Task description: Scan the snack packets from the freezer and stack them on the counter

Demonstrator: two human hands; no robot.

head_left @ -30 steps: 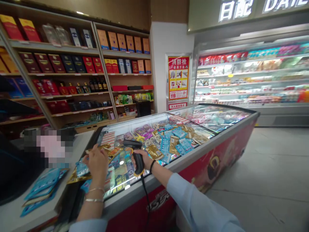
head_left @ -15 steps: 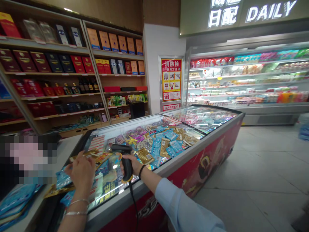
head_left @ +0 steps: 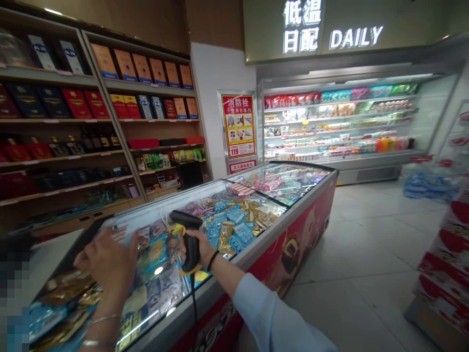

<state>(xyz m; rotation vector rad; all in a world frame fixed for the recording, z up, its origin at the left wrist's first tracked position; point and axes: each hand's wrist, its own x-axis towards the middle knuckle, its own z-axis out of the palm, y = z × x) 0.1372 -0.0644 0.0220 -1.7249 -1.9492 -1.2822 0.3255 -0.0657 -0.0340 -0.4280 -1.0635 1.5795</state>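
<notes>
My right hand [head_left: 198,247] is wrapped round the grip of a black and yellow barcode scanner [head_left: 191,249], held above the glass top of a chest freezer [head_left: 252,252]. A cable [head_left: 194,298] hangs from the scanner's handle. My left hand [head_left: 110,259], slightly blurred, is raised over the freezer's near left end with fingers apart and nothing visible in it. Below and left of it lies a pile of gold packets [head_left: 68,288] and blue packets [head_left: 46,320], partly hidden by my wrist. Under the glass, more blue packets [head_left: 244,234] and gold packets [head_left: 226,235] are heaped.
Shelves [head_left: 128,120] of boxes and bottles stand along the left wall. A lit refrigerated case [head_left: 330,159] is at the back. Stacked red cartons [head_left: 445,264] and bottled water packs [head_left: 428,183] stand on the right. A pale counter [head_left: 54,256] adjoins the freezer's left end.
My left hand has come up off the packets and its fingers have spread. The view has turned right, bringing the red cartons in. The scanner stays in my right hand.
</notes>
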